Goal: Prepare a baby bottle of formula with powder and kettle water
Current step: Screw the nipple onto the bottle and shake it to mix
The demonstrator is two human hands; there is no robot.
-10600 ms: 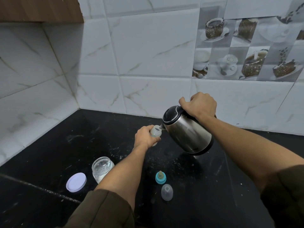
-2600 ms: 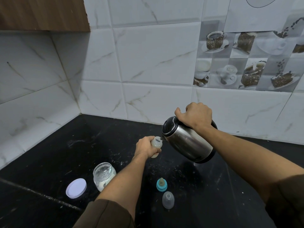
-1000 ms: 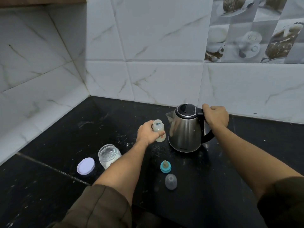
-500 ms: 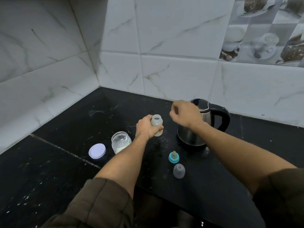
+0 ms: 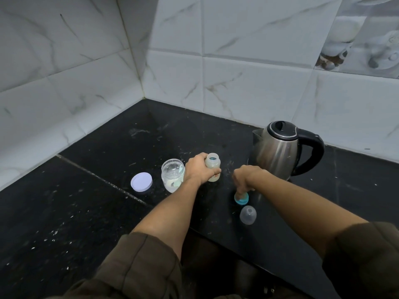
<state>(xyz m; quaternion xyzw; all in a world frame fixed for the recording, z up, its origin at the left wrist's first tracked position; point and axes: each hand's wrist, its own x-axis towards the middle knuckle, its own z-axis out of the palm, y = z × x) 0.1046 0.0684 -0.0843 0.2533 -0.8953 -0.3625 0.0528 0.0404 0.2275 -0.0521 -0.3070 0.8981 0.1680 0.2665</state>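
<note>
Gripping open baby bottle (image 5: 212,169) in left hand (image 5: 197,170), label unreadable, right hand (image 5: 246,176) fingers pinching teal nipple ring (image 5: 241,198)

Dim, cool indoor light. White wall tiles (image 5: 248,93) brightest; black bench (image 5: 86,212) swallows detail, faint sheen only. Soft glare streaks on steel kettle (image 5: 278,156). Wide-angle bending at edges. Sleeves at bottom soft, slight blur overall.

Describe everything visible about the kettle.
The kettle is brushed stainless steel with a black lid, closed, and a black loop handle on its right side. It stands upright on the black counter near the tiled back wall, spout facing left. Neither hand touches it; the right hand is just in front.
</note>
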